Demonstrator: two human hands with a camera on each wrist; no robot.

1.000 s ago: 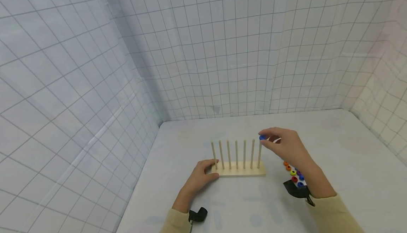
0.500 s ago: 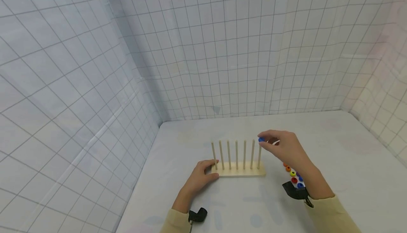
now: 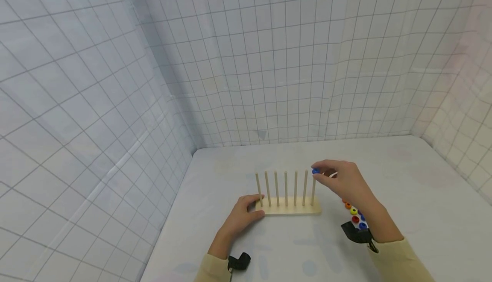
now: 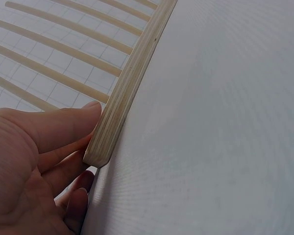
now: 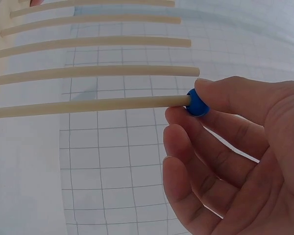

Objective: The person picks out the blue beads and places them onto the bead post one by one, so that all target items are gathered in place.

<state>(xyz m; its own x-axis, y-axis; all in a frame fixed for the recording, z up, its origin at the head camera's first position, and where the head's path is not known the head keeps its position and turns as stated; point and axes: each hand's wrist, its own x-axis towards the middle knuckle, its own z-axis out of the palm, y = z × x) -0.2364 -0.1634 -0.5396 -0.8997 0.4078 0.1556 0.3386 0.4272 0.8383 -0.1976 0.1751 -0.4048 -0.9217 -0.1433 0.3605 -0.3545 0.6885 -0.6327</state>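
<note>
A wooden peg board (image 3: 288, 208) with a row of several upright pegs stands on the table. My left hand (image 3: 241, 217) grips the board's left end; in the left wrist view the thumb (image 4: 73, 125) lies along the end of the base (image 4: 125, 90) and the fingers reach round behind. At the top of the rightmost peg (image 5: 98, 105), my right hand (image 3: 344, 180) pinches a blue bead (image 5: 197, 104) between thumb and index finger. The peg's tip sits in the bead's hole. The other right fingers are loosely bent below the bead.
Loose beads lie on the table right of the board, partly hidden by the right forearm: orange (image 3: 348, 205), yellow (image 3: 353, 211), red (image 3: 355, 219) and blue (image 3: 362, 226) ones. White gridded sheets (image 3: 269, 81) hang behind and at both sides of the white table (image 3: 292, 256).
My right hand has come slightly down and left, bringing the blue bead a little lower at the tip of the rightmost peg. The left hand has kept its grip on the board.
</note>
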